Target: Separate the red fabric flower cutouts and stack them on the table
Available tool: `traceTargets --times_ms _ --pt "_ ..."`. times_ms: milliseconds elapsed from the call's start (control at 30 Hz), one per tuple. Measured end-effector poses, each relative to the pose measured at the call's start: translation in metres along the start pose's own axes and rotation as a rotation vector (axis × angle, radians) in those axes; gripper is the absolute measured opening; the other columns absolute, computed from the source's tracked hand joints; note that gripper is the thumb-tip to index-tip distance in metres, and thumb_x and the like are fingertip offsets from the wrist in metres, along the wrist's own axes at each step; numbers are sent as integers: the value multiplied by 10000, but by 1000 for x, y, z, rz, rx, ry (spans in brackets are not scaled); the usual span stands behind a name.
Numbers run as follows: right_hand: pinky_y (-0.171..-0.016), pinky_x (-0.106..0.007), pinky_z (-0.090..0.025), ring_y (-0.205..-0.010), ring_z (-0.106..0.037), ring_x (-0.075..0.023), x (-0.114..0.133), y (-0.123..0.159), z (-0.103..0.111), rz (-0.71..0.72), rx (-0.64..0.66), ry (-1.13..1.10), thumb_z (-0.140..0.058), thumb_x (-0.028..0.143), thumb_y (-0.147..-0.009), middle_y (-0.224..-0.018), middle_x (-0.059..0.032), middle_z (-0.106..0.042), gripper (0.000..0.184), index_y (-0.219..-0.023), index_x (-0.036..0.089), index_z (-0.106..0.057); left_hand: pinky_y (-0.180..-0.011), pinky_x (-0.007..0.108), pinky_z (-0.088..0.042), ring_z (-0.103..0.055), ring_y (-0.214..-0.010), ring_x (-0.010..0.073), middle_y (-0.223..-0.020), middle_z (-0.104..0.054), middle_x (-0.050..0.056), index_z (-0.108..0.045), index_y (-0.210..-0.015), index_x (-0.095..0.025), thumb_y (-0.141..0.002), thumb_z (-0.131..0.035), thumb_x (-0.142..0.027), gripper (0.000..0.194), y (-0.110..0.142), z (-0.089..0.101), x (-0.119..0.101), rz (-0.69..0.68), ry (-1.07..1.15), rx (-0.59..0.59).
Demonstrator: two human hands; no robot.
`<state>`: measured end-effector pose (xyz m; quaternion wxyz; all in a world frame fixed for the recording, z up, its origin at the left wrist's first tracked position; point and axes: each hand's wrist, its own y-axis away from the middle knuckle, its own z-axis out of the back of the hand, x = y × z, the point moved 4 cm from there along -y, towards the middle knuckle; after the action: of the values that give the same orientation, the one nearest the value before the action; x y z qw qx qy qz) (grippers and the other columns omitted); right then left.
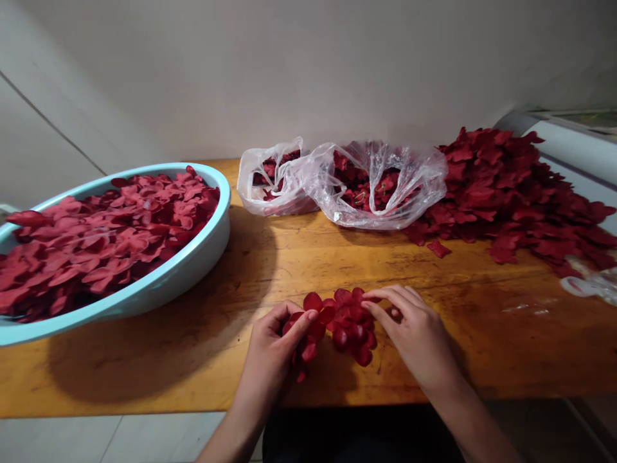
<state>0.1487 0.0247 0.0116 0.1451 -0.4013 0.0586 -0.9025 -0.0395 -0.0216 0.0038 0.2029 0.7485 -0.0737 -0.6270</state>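
Observation:
Near the front edge of the wooden table, my left hand is closed on several dark red artificial petals, thumb pressed on top. My right hand pinches the upper right edge of a rounded cluster of red artificial petals between thumb and fingertips. The cluster sits between both hands and touches the petals at the left. Whether the two are joined is hard to see. What lies inside the left palm is hidden.
A light blue basin heaped with red fabric petals stands at the left. Behind the hands are a small plastic bag and a larger plastic bag holding red pieces. A big pile of red fabric petals covers the table's right back.

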Motion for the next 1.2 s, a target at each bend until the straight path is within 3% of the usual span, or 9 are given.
traceTargets --times_ms 100,200,300,500,700,833,967,1100,1200 --pt "-644 -276 -475 -746 -595 -169 10 6 -3 -110 170 -303 -530 412 -852 -918 -31 -652 224 -961 244 -631 -231 127 -310 -356 -234 45 -370 -519 -79 -445 -632 -190 -728 -646 -435 332 1 -10 4 27 -10 90" --pt "-594 -239 -471 -684 -595 -148 13 9 -9 -172 290 -453 -564 391 -826 -794 -7 -648 187 -869 225 -638 -242 131 -319 -377 -236 49 -385 -535 -69 -482 -666 -185 -736 -634 -431 297 1 -18 8 58 -54 177" --pt "-570 -243 -456 -627 -578 -142 -1 6 -9 -193 253 -349 -548 354 -832 -707 3 -620 164 -803 212 -625 -251 136 -319 -373 -243 47 -402 -523 -78 -525 -741 -180 -756 -608 -441 274 -1 -19 8 48 -75 186" --pt "-646 -284 -460 -784 -553 -181 -14 -1 2 -50 59 16 -625 382 -777 -911 -33 -564 218 -931 238 -570 -343 159 -366 -460 -365 63 -536 -533 -60 -578 -846 -173 -782 -581 -443 278 -10 -10 0 -162 -121 38" --pt "-581 -271 -420 -623 -505 -150 -17 -4 -5 -14 8 29 -607 311 -805 -733 8 -548 110 -779 234 -533 -424 178 -383 -492 -451 82 -613 -560 -27 -579 -828 -166 -810 -547 -437 273 -12 -12 -6 -267 -204 -25" --pt "-620 -282 -421 -723 -536 -176 -22 -9 -1 23 -91 48 -595 298 -822 -790 -12 -578 93 -771 230 -557 -424 180 -373 -445 -420 65 -612 -531 -44 -552 -818 -171 -844 -493 -444 281 -14 -13 -5 -288 -205 -15" --pt "-683 -310 -437 -777 -559 -199 -23 -12 6 38 -75 50 -601 329 -818 -784 -16 -606 91 -791 242 -605 -433 176 -367 -438 -431 66 -594 -523 -42 -552 -806 -167 -844 -500 -420 261 -16 -14 -3 -297 -212 0" --pt "-780 -343 -430 -842 -567 -208 -8 -1 7 35 -117 -54 -524 351 -869 -833 -33 -640 159 -809 246 -628 -396 176 -343 -430 -400 60 -636 -555 -30 -546 -830 -171 -854 -485 -410 248 -13 -16 -4 -282 -219 -4" --pt "-701 -296 -453 -807 -580 -189 12 15 -13 -39 47 -234 -578 366 -830 -886 -26 -633 141 -903 258 -633 -445 181 -392 -508 -471 81 -669 -579 -24 -549 -820 -177 -854 -496 -372 204 -8 -22 -9 -320 -260 -3"
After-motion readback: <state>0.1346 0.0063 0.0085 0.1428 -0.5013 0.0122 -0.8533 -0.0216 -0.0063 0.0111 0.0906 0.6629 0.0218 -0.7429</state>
